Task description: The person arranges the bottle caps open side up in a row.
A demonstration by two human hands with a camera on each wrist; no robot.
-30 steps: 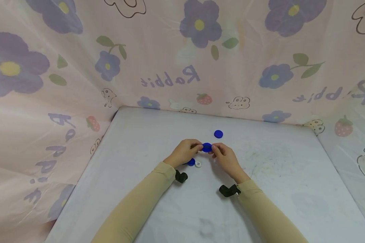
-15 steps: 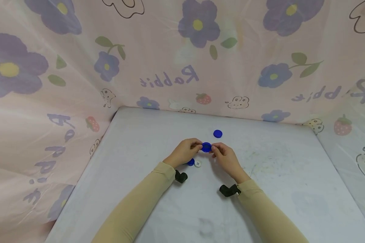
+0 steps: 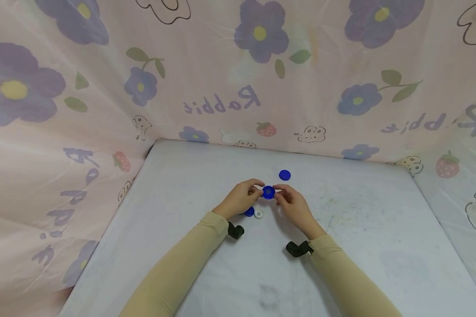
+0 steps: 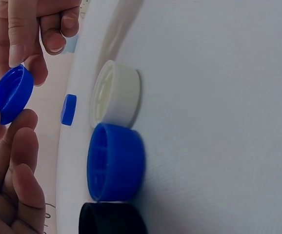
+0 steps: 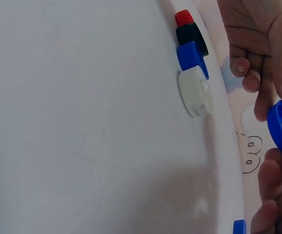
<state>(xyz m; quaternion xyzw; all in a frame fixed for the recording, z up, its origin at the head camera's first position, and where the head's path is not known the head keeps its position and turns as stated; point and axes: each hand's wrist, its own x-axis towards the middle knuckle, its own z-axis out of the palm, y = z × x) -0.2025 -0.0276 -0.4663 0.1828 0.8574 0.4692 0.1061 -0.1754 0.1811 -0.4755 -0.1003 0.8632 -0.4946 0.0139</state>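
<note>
A round blue bottle cap [image 3: 268,192] is held up between my two hands over the table, its hollow side towards the head camera. My left hand [image 3: 239,197] pinches its left edge, and my right hand [image 3: 295,206] has thumb and fingers at the right edge. In the left wrist view the cap [image 4: 11,95] stands tilted between the fingertips of both hands. Below my left hand, a white cap [image 4: 115,95], a second blue cap [image 4: 115,163] and a black cap [image 4: 112,219] sit in a row. The right wrist view adds a red cap [image 5: 184,18] at the row's far end.
Another blue cap [image 3: 284,175] lies farther back on the white table [image 3: 381,211]. A flower-print curtain [image 3: 222,88] rises along the table's back and sides. Dark wrist mounts [image 3: 299,249] stick out below both sleeves.
The held cap has turned from nearly edge-on to show its round hollow inside to the head camera. The fingers have shifted slightly around its rim; the caps on the table stay put.
</note>
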